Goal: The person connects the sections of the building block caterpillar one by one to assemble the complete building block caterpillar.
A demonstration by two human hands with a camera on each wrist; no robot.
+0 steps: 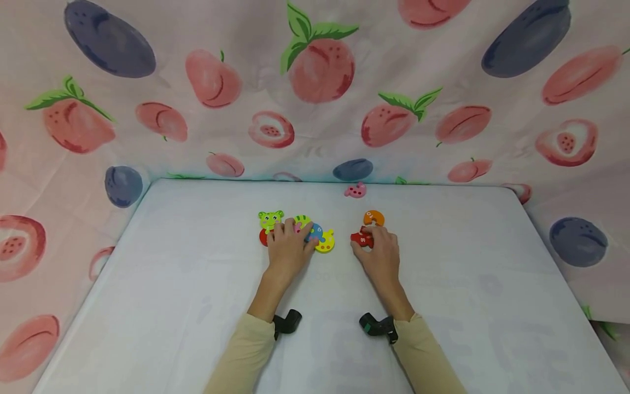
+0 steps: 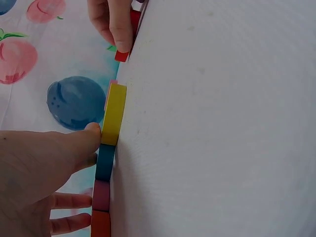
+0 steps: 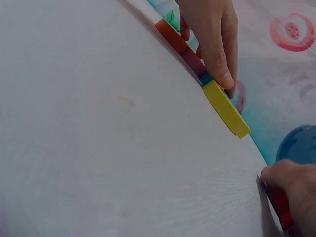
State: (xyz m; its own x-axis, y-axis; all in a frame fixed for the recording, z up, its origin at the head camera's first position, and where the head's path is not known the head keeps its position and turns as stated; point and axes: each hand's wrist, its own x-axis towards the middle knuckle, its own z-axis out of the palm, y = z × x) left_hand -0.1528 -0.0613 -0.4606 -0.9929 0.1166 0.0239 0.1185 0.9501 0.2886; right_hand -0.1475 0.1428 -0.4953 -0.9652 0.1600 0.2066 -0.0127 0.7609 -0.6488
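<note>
In the head view, my left hand (image 1: pixel 287 251) rests over a joined row of flat puzzle pieces, its fingers spread. Around it show a green animal-face piece (image 1: pixel 270 220), a red piece (image 1: pixel 263 237), a green striped piece (image 1: pixel 302 220), a blue piece (image 1: pixel 315 232) and a yellow piece (image 1: pixel 325 242). In the left wrist view, the thumb touches the row near the yellow piece (image 2: pixel 114 113). To the right, my right hand (image 1: pixel 384 257) pinches a red puzzle piece (image 1: pixel 361 238) between thumb and fingers. Just beyond it lies an orange piece (image 1: pixel 374 217).
A pink spotted piece (image 1: pixel 355 191) lies near the far edge of the white table (image 1: pixel 467 306). Behind the table hangs a fruit-printed cloth (image 1: pixel 325 126). Each wrist carries a black camera (image 1: pixel 289 322).
</note>
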